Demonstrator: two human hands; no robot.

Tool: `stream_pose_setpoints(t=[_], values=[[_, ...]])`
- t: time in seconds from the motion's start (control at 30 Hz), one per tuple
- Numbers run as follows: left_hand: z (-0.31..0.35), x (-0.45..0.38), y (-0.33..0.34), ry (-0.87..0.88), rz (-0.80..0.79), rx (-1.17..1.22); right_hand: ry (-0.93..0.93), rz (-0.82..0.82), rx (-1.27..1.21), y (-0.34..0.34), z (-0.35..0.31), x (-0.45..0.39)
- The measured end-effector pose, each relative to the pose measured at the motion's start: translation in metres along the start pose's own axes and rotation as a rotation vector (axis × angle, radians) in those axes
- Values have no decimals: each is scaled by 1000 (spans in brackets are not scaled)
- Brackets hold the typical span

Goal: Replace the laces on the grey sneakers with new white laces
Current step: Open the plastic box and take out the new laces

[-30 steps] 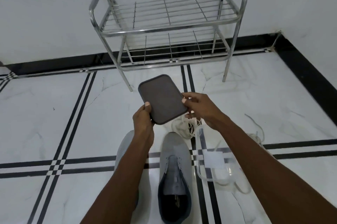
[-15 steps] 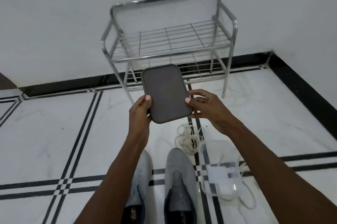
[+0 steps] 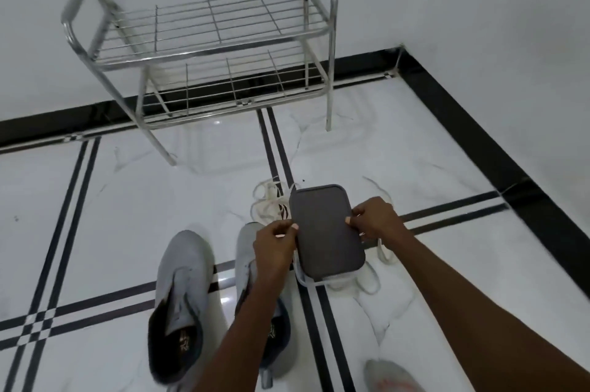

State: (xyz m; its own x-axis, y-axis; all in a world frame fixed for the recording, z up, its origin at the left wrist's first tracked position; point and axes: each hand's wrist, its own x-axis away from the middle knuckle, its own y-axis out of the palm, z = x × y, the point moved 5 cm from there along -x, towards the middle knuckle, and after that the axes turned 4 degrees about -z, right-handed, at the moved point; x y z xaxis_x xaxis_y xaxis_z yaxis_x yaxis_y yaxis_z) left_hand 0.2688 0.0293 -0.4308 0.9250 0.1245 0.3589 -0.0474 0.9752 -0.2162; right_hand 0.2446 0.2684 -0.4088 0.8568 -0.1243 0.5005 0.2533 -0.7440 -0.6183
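Observation:
Two grey sneakers without laces stand side by side on the floor, the left one (image 3: 182, 292) in full view and the right one (image 3: 252, 264) partly under my left forearm. My left hand (image 3: 276, 243) and my right hand (image 3: 375, 219) grip the two long edges of a dark grey lid (image 3: 325, 229), which sits on top of a clear plastic container (image 3: 311, 281). A bundle of white laces (image 3: 268, 203) lies just beyond the lid. More white lace (image 3: 378, 251) trails out to the right of the container.
A steel two-tier wire rack (image 3: 210, 40) stands against the white wall ahead. The floor is white marble with black stripes and a black border along the walls. A grey blurred shape (image 3: 392, 375) shows at the bottom right.
Both hands have brought the dark lid down from chest height and to the right, onto the clear container. The view has tilted down, so both sneakers show more fully.

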Motion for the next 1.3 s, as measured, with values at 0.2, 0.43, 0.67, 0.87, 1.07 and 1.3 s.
stream_pose_setpoints(t=[0.2,0.43,0.67,0.87,1.07,1.3], values=[[-1,1,0,40,96,-128,-27,34,32,15,6,4],[-9,1,-6,3,113,-134,102,-6,-214,24,10,7],[-19,-2,-10,-71,97,-43,225,-83,-431,33,20,8],[-26,-2,-14,-86,98,-18,294,-102,-492,40,21,6],[-30,-3,-15,-98,56,21,288,-4,-525,46,28,4],[-19,2,-19,-104,80,130,253,-15,-582,36,10,16]])
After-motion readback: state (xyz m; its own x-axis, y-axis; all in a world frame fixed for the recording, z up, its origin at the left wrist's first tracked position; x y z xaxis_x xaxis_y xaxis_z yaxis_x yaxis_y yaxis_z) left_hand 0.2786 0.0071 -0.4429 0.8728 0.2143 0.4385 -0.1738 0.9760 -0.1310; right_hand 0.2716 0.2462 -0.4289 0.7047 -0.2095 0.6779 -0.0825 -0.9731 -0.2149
